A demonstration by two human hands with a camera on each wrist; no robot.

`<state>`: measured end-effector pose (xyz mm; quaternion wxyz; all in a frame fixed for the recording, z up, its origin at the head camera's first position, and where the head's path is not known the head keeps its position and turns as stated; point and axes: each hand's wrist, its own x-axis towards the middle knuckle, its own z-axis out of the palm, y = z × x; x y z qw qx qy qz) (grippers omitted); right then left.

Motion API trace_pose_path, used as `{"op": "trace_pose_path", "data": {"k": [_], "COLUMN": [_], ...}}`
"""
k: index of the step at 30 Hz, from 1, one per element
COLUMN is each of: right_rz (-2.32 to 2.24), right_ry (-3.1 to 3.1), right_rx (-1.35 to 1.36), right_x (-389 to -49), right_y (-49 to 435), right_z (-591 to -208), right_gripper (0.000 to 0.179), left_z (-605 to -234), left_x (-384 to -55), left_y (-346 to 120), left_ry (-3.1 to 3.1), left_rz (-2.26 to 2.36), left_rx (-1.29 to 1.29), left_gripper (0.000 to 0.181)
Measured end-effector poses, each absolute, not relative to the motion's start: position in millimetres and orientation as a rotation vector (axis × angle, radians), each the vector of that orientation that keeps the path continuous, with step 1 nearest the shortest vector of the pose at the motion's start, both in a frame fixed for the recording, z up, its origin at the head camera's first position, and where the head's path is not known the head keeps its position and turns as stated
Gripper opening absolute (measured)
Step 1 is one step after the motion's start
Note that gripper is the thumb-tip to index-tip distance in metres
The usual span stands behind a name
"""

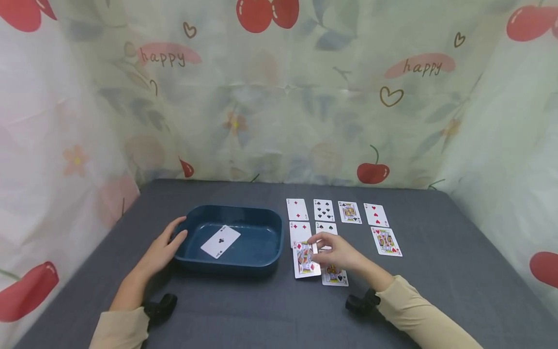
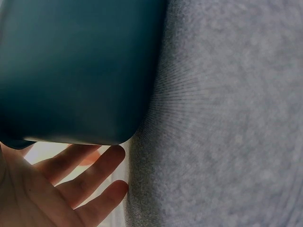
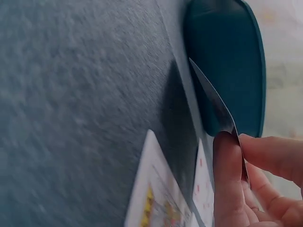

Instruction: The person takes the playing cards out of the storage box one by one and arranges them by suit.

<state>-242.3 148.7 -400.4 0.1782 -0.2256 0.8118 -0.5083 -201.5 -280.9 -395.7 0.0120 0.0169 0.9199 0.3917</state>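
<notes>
A face card of diamonds (image 1: 304, 261) is pinched between the thumb and fingers of my right hand (image 1: 333, 249). In the right wrist view the card (image 3: 215, 99) appears nearly edge-on, raised above the cloth with its shadow below. Under and beside this hand lie another face card (image 1: 334, 278) and a spade card (image 1: 326, 227), partly covered. My left hand (image 1: 159, 247) touches the left end of a dark blue tray (image 1: 226, 272), fingers spread along its outer wall in the left wrist view. One clubs card (image 1: 220, 241) lies face up inside the tray.
Right of the tray, face-up cards lie in columns on the grey cloth: diamonds (image 1: 297, 209), a spade card (image 1: 324, 210), a face card (image 1: 350, 212), a heart card (image 1: 376, 214) and a face card of hearts (image 1: 386, 241). A printed curtain (image 1: 279, 106) hangs behind.
</notes>
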Motion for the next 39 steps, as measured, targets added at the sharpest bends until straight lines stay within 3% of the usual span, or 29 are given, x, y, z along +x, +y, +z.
{"op": "trace_pose_path", "data": {"k": [24, 39], "right_rz": [-1.378, -1.295], "right_ry": [2.274, 2.361], "right_rx": [-0.504, -0.704], "right_x": [-235.9, -246.3], "right_y": [146.7, 143.9], "right_z": [-404.2, -382.5], "right_gripper": [0.034, 0.035], "left_z": [-397.3, -396.0], "left_x": [-201.0, -201.8], "left_y": [-281.0, -280.0], "left_ry": [2.877, 2.88], "left_rz": [1.194, 1.202], "left_rx": [0.018, 0.018], "left_gripper": [0.062, 0.062]}}
